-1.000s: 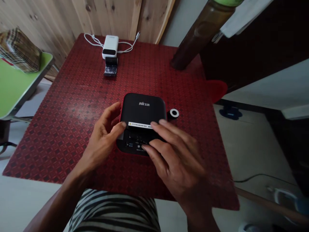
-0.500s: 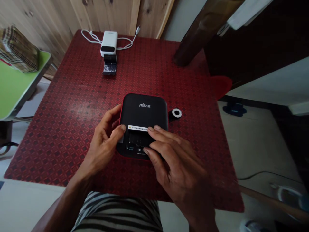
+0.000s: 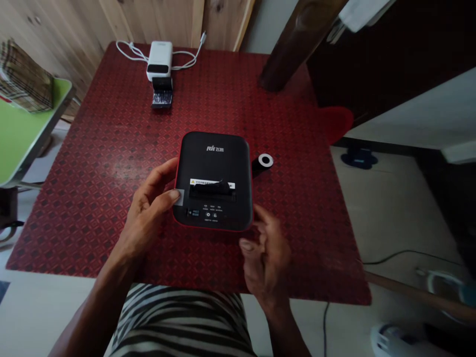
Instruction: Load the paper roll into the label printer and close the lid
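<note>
A black printer (image 3: 213, 163) with a red edge and FEIE lettering lies on the red patterned table (image 3: 122, 198). My left hand (image 3: 148, 206) grips its left side, the thumb on top by a small clear patch and the fingers along the side. Dark film or paper (image 3: 213, 187) sticks up crumpled from the printer's slot, partly covering the white warning label (image 3: 199, 182). My right hand (image 3: 266, 255) is at the lower right corner, thumb and fingers loosely bent and apart, nothing visibly held. A black roll with a white core (image 3: 265, 160) rests right of the printer.
A white power bank (image 3: 159, 59) with a white cable (image 3: 186, 64) lies at the back, by a strip of black film (image 3: 162, 94). A dark post (image 3: 286, 49) rises at the back right. On the left, a plaid bag (image 3: 28, 77) stands on a green table (image 3: 18, 134).
My right hand has drawn back from the printer's slot to its lower right corner, uncovering the buttons. Dark film now shows crumpled at the slot. My left hand keeps its grip.
</note>
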Tool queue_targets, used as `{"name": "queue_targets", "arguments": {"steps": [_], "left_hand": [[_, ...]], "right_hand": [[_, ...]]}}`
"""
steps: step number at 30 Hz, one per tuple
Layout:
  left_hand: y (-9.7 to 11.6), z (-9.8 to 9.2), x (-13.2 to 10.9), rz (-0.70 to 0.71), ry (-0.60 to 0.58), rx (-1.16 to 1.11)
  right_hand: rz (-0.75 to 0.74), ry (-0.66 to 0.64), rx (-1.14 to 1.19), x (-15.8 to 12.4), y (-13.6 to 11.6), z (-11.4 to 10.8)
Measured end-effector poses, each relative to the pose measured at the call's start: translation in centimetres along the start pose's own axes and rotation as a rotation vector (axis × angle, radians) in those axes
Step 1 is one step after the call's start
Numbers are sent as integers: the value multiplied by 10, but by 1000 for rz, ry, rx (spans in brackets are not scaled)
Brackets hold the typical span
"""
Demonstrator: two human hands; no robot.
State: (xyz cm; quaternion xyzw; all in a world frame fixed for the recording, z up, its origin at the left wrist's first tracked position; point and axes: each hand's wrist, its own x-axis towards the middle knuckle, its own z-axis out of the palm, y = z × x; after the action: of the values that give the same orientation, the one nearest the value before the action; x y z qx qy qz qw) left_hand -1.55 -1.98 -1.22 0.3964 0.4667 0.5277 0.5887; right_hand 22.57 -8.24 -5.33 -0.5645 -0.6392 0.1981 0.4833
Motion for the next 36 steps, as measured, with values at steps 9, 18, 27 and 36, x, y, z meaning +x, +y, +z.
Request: {"name": "queue_targets", "arguments": {"steps": [9, 18, 27, 36], "left_hand": [[0, 1, -1, 27, -15, 43], [13, 11, -2, -84, 40, 15], [21, 22, -4, -134, 98, 3], [14, 18, -1, -90, 96, 44]], "right_hand": [[45, -103, -40, 10, -4, 18], [62, -125, -32, 9, -4, 14], [77, -120, -53, 4, -2, 14], [28, -94, -42, 7, -2, 20]]}}
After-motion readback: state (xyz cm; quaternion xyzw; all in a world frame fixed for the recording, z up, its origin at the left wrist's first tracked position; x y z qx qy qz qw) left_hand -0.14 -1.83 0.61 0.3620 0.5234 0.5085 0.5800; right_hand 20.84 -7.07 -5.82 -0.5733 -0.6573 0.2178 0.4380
